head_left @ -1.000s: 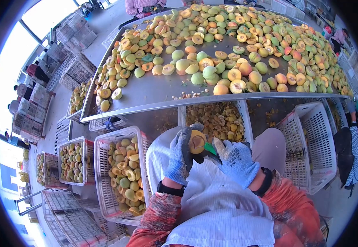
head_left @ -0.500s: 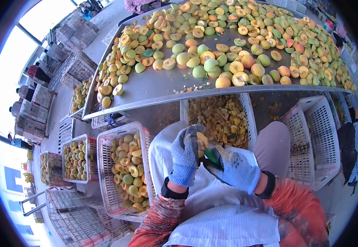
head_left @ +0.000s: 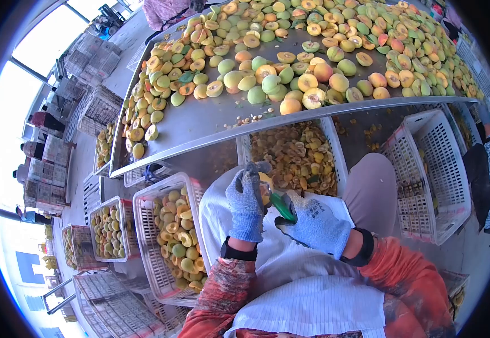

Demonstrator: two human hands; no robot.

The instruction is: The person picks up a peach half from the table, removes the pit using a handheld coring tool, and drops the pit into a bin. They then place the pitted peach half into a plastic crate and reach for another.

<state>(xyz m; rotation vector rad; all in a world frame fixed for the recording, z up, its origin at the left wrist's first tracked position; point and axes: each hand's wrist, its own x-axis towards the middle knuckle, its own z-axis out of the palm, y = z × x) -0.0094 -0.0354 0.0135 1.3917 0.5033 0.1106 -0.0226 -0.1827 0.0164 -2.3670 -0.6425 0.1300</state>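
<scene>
In blue and grey work gloves, both hands meet above my apron-covered lap. My left hand is closed around a yellow-orange peach half, partly covered by its fingers. My right hand grips a green-handled tool, whose far end points at the fruit; its working tip cannot be made out. Just beyond my hands, a crate of peach scraps sits under the edge of a metal table. Whole and halved peaches lie heaped across that table.
Left of my legs stands a white crate of peaches, with another full crate beyond it. White slatted crates stand to my right. Stacked crates and other people line the far left. A person in pink is across the table.
The camera view has tilted and shifted slightly. The green handle has turned and shows more plainly between my hands. Both hands keep their holds.
</scene>
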